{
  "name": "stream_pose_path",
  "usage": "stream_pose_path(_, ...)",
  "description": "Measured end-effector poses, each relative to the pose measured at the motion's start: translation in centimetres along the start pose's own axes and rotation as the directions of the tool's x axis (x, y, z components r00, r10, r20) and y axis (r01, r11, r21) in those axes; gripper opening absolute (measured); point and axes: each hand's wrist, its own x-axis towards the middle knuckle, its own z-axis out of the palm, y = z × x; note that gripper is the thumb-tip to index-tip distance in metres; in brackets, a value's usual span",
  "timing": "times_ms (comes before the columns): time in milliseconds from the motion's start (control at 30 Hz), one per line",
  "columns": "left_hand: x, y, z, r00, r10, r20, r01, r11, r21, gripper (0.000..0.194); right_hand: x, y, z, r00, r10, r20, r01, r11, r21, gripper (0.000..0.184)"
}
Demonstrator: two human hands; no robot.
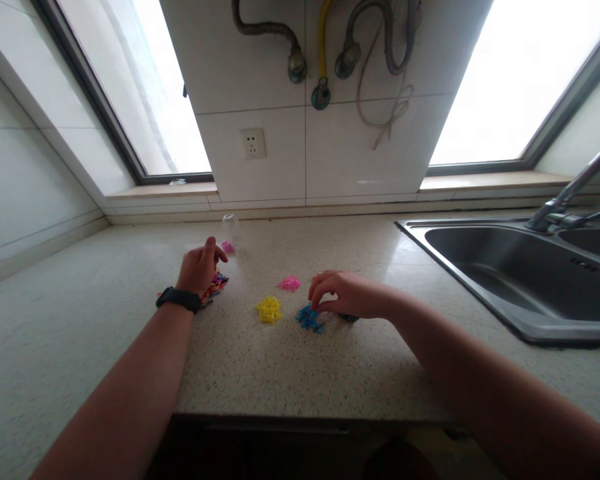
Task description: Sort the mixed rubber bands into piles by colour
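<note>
My left hand point(200, 265), with a dark band on the wrist, hovers over a pile of mixed-colour small rubber bands point(215, 287) and partly covers it. Its fingers are loosely bent and apart, with nothing visible in them. My right hand point(343, 292) is at a blue pile of small bands point(309, 319), thumb and forefinger tips together at its upper edge. Whatever they pinch is too small to make out. Between the hands lie a yellow pile point(269, 309) and a pink pile point(289, 284). A dark pile point(349, 318) is partly hidden under my right hand.
A clear cup point(230, 225) stands near the wall, with a pink item point(228, 247) in front of it. The steel sink point(460, 320) and faucet point(555, 210) are at the right. The speckled countertop point(260, 380) ends at a front edge close to me.
</note>
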Motion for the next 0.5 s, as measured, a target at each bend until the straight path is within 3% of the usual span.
stream_pose_path(500, -0.05, 0.43, -0.09, 1.0, -0.004, 0.01, 0.004, 0.998, 0.057, 0.065, -0.14, -0.11, -0.17, 0.998, 0.015, 0.056, -0.008, 0.993, -0.117, 0.011)
